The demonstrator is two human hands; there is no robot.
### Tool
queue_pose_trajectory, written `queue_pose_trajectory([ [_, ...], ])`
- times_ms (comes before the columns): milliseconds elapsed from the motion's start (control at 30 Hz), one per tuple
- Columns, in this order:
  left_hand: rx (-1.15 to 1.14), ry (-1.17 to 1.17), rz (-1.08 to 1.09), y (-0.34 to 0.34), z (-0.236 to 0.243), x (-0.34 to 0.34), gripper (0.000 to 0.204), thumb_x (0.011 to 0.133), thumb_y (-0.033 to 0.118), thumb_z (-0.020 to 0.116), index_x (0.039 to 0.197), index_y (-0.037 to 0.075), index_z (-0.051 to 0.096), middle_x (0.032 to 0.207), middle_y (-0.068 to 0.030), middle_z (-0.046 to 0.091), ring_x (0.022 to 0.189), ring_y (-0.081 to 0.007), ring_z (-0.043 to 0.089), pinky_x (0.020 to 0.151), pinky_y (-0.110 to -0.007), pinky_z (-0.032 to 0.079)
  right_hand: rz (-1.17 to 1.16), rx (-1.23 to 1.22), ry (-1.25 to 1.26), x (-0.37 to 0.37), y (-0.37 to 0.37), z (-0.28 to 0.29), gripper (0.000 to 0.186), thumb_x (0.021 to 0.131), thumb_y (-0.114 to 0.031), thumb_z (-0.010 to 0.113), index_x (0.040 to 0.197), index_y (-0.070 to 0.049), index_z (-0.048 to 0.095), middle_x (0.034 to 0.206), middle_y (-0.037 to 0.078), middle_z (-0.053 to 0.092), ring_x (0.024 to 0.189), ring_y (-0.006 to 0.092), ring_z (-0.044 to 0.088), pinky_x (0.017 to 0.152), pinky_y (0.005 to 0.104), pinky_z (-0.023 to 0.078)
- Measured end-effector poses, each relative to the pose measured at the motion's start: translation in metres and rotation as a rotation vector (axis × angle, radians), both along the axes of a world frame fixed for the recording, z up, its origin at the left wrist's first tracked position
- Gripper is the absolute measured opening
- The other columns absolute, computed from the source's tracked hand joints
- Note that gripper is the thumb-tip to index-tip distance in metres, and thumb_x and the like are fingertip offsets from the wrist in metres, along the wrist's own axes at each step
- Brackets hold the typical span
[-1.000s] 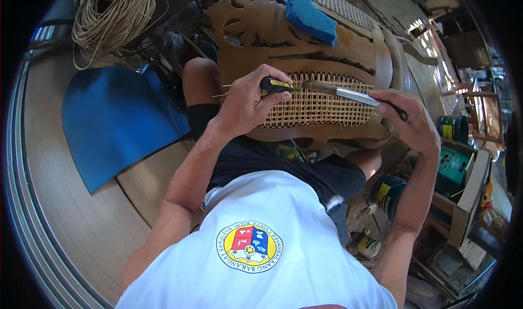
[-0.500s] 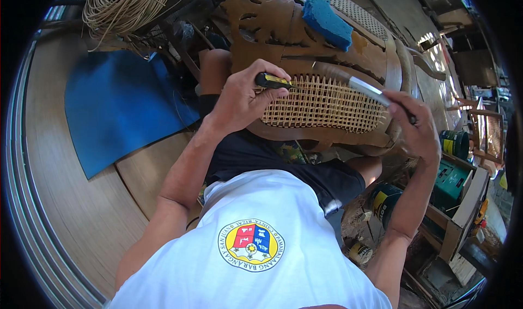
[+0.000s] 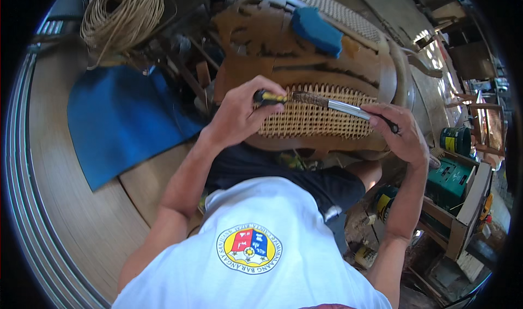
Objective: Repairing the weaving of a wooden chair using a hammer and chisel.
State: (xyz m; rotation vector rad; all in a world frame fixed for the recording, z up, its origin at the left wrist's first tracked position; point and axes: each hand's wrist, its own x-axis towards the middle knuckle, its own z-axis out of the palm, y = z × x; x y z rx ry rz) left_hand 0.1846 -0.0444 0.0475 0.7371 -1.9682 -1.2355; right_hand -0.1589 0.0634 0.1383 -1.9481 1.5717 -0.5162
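Note:
My left hand is closed on a black-and-yellow tool handle, above the left part of a woven cane panel. Its working end cannot be made out. My right hand grips a long slim tool with a silver middle, a rough dark brown front part and a black rear end. The front of this tool points left and comes close to the yellow part of the handle; I cannot tell whether they touch. The cane fills an opening in a brown wooden furniture frame, with loops along its upper edge.
A blue sponge lies on the carved wood beyond the panel. At the far left hang coils of cane strand, above a blue sheet. Green containers and a wooden crate stand at the right.
The slim tool's front has swung down and left, from over the panel's upper edge to beside the left-hand tool. My right hand has moved slightly left and down. The view has shifted a little.

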Motion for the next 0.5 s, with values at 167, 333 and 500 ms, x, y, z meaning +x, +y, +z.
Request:
queue_pose_trajectory([
  [167, 0.112, 0.210, 0.153, 0.013, -0.017, 0.017, 0.022, 0.091, -0.001, 0.077, 0.109, 0.004, 0.065, 0.111, -0.0123, 0.074, 0.105, -0.0224, 0.072, 0.092, -0.035, 0.056, -0.648, -0.404, -0.229, -0.016, 0.056, -0.027, 0.036, 0.101, -0.015, 0.069, 0.136, -0.004, 0.066, 0.096, 0.003, 0.071, 0.085, 0.0101, 0.063, 0.078, 0.0247, 0.051],
  [333, 0.434, 0.357, 0.025, 0.037, -0.011, 0.010, 0.024, 0.098, 0.007, 0.074, 0.115, 0.002, 0.058, 0.107, -0.0141, 0.073, 0.095, -0.0162, 0.069, 0.086, -0.029, 0.057, -0.841, -0.450, -1.400, 0.017, 0.132, -0.107, 0.055, 0.102, -0.014, 0.065, 0.152, 0.000, 0.047, 0.088, 0.008, 0.061, 0.068, 0.0116, 0.054, 0.057, 0.0230, 0.039],
  [500, 0.513, 0.269, -0.240, 0.065, -0.047, -0.052, 0.024, 0.100, 0.010, 0.073, 0.115, 0.000, 0.057, 0.107, -0.0137, 0.073, 0.094, -0.0153, 0.069, 0.081, -0.027, 0.056, -1.088, -0.329, -1.259, 0.084, 0.170, -0.187, 0.056, 0.106, -0.009, 0.059, 0.159, -0.004, 0.041, 0.088, 0.002, 0.059, 0.071, 0.0062, 0.048, 0.062, 0.0195, 0.040],
])
